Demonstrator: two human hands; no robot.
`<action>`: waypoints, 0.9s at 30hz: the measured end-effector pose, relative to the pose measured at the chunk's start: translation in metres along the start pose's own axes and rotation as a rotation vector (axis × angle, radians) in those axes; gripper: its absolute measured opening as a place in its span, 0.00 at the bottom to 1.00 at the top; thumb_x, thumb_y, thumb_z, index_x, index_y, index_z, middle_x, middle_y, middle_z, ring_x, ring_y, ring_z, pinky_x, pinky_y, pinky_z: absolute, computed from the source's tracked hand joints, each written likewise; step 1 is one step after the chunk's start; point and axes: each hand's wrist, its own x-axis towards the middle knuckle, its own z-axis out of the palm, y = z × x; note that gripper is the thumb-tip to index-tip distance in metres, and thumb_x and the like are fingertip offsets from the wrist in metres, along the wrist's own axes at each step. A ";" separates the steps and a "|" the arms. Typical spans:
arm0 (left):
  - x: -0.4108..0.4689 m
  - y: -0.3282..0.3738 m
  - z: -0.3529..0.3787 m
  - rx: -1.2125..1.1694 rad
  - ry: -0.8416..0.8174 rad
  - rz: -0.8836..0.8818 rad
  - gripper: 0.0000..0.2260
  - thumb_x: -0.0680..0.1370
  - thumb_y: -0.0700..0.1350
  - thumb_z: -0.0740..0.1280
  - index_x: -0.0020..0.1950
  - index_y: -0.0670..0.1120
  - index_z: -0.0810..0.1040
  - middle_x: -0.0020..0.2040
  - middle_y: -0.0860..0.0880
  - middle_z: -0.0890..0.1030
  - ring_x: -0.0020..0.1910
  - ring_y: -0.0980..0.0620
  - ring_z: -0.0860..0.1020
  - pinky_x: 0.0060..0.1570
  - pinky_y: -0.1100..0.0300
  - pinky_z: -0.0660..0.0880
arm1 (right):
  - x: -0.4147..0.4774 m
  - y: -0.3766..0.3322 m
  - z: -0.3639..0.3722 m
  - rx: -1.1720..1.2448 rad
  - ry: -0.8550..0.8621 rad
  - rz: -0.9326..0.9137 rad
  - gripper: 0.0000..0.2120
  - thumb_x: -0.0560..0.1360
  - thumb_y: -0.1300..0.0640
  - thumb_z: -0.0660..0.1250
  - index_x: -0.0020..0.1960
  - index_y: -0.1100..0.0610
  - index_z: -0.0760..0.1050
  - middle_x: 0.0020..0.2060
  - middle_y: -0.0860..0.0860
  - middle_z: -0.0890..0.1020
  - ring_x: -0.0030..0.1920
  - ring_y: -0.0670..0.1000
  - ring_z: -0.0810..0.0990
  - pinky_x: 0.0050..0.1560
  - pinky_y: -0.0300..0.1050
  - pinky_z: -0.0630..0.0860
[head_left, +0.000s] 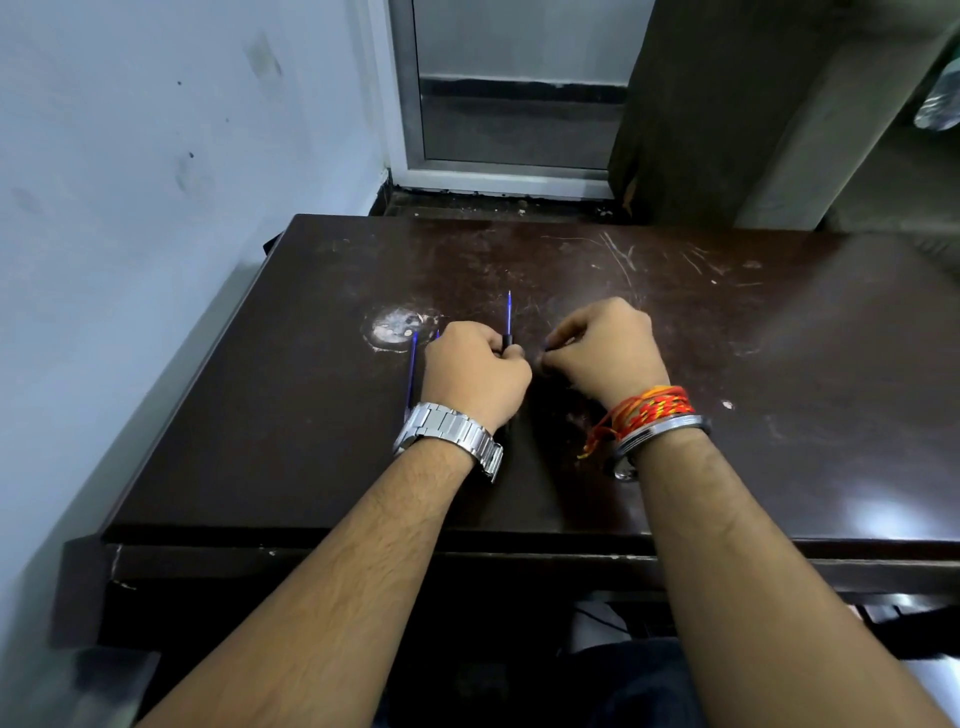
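Observation:
My left hand (475, 371), with a steel watch on its wrist, is curled round a thin blue pen refill (508, 318) that points away from me; a dark piece sits at its lower end by my fingers. Another blue refill (412, 371) lies on the dark brown table (291, 415) along the left side of that hand, partly hidden by it. My right hand (605, 345), with red-orange threads and a metal bangle at the wrist, has its fingers curled and pinches a small dark part that I cannot make out. The two hands are close together.
A worn pale patch (396, 325) marks the tabletop just left of my left hand. A light blue wall (156, 182) runs along the table's left side. Behind the table are a metal-framed door (514, 104) and a dark wooden cabinet side (691, 104).

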 end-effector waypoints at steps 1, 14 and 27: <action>-0.001 0.000 0.001 -0.001 -0.006 0.001 0.09 0.72 0.45 0.69 0.37 0.39 0.82 0.30 0.43 0.82 0.36 0.44 0.80 0.38 0.52 0.78 | -0.001 -0.001 0.000 -0.019 -0.011 -0.003 0.03 0.67 0.59 0.76 0.37 0.53 0.83 0.33 0.48 0.79 0.37 0.42 0.72 0.44 0.37 0.73; -0.002 -0.002 0.002 0.043 -0.057 0.077 0.08 0.71 0.44 0.69 0.38 0.40 0.83 0.34 0.43 0.83 0.38 0.46 0.81 0.39 0.55 0.77 | 0.004 -0.004 0.007 0.131 0.094 0.015 0.10 0.71 0.52 0.72 0.33 0.55 0.82 0.26 0.46 0.78 0.32 0.46 0.76 0.36 0.37 0.70; -0.004 0.002 0.002 0.041 -0.148 0.065 0.08 0.67 0.51 0.69 0.34 0.48 0.83 0.27 0.52 0.81 0.31 0.56 0.79 0.28 0.66 0.72 | 0.011 -0.004 0.004 0.897 0.183 0.145 0.08 0.73 0.61 0.70 0.35 0.56 0.81 0.32 0.55 0.83 0.26 0.47 0.75 0.25 0.40 0.70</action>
